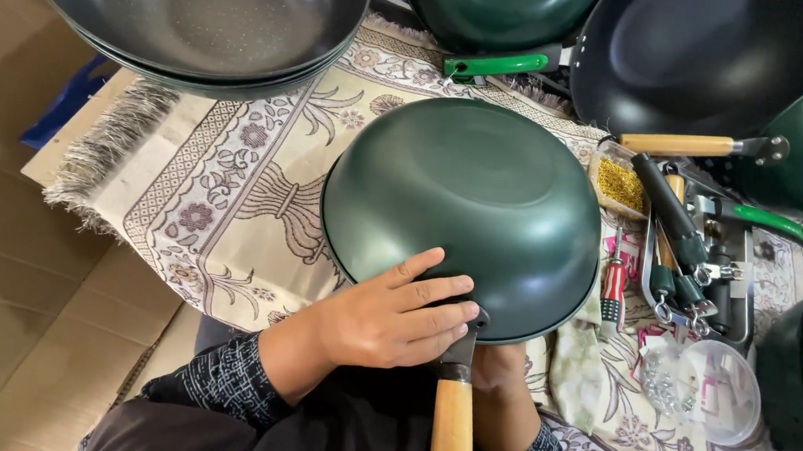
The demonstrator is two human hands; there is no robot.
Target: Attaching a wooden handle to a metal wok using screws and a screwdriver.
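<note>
Two bare hands, dark patterned sleeves

The left hand (386, 319) and right hand (497, 363) wear no gloves or rings; both forearms, at about six o'clock, are covered by black long sleeves (225, 382) printed with fine pale grid-like lines.

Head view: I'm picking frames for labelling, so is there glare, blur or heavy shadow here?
Head view: sharp overall; soft daylight sheen on the upturned green pan and the stacked dark pans, no blown-out glare; the left hand is crisp; the right hand sits in shadow under the pan's rim.
</note>
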